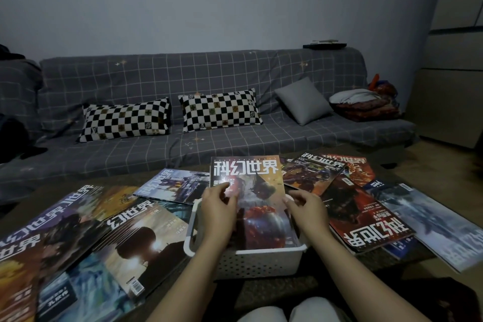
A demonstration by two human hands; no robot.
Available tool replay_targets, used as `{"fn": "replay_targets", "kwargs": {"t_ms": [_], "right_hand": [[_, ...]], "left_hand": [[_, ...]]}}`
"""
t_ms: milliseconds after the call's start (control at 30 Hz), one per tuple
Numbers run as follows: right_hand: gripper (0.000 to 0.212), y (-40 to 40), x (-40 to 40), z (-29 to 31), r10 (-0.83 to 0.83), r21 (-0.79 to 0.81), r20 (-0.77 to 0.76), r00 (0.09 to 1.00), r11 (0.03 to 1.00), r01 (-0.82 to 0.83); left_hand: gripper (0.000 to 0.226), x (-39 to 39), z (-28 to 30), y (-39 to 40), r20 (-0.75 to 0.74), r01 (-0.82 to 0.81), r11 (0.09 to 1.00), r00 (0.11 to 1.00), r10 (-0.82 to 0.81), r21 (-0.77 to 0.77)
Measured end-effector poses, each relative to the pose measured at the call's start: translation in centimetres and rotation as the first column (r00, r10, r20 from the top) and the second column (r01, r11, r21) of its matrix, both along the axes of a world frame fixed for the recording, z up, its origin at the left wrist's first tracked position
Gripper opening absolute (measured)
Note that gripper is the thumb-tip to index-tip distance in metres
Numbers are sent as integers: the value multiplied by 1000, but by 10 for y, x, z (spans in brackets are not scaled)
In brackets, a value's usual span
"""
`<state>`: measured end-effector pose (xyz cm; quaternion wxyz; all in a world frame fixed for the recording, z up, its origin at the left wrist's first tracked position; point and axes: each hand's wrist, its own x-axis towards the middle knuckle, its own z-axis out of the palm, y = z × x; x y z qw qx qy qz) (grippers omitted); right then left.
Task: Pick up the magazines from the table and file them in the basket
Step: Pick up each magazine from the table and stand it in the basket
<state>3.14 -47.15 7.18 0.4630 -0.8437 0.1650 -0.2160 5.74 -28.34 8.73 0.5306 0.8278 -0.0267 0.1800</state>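
Observation:
A white perforated basket (pixel 257 261) stands at the table's near edge. One magazine (pixel 254 185) with white title letters and a red planet stands upright in it, leaning away from me. My left hand (pixel 218 213) grips its left edge and my right hand (pixel 304 208) rests on its right edge, fingers curled. Several more magazines lie flat around the basket: a silhouette cover (pixel 142 246) and others at the left, a blue one (pixel 173 185) behind, a red one (pixel 366 219) and a pale grey one (pixel 428 222) at the right.
A grey checked sofa (pixel 209 144) runs behind the table (pixel 277 287), with two black-and-white checked cushions (pixel 219 110), a grey cushion (pixel 303 100) and folded fabric (pixel 363 104). My knees (pixel 287 311) show at the bottom. A cabinet (pixel 449 99) stands at the right.

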Motion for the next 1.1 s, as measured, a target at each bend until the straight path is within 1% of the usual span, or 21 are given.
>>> {"fn": "replay_targets", "kwargs": {"t_ms": [100, 200, 367, 500, 600, 700, 833, 900, 967, 1033, 1100], "right_hand": [[28, -12, -9, 10, 15, 10, 67, 998, 1000, -16], [24, -37, -14, 20, -17, -15, 114, 993, 1000, 19], [23, -96, -9, 24, -79, -68, 53, 995, 994, 82], [21, -140, 3, 13, -140, -89, 14, 990, 986, 140], [22, -167, 19, 1, -157, -44, -12, 987, 987, 157], [27, -185, 39, -15, -140, -5, -75, 987, 990, 140], [34, -201, 74, -35, -90, 85, -126, 988, 991, 101], [37, -207, 89, -46, -78, 99, -162, 984, 991, 94], [40, -212, 102, -57, -73, 116, -201, 977, 988, 97], [42, -216, 110, -65, -60, 117, -228, 972, 989, 88], [42, -220, 115, -67, -54, 85, -237, 970, 993, 76]], "left_hand": [[31, -10, 12, -31, 11, 108, 992, 994, -108, -59], [29, -15, 23, -72, 13, 228, 968, 974, -228, -105], [29, -1, 29, -150, -39, 360, 929, 931, -364, -92], [30, 21, 22, -205, -118, 366, 925, 919, -376, -100], [28, 45, 11, -237, -173, 319, 942, 927, -334, -106], [28, 74, -4, -259, -245, 267, 959, 928, -282, -93], [37, 113, -29, -282, -321, 273, 962, 913, -253, 20], [44, 130, -41, -292, -395, 321, 936, 886, -243, 143], [50, 144, -54, -298, -464, 397, 872, 853, -237, 285], [55, 154, -67, -301, -512, 466, 800, 825, -239, 378], [57, 157, -74, -301, -509, 487, 744, 830, -230, 458]]}}
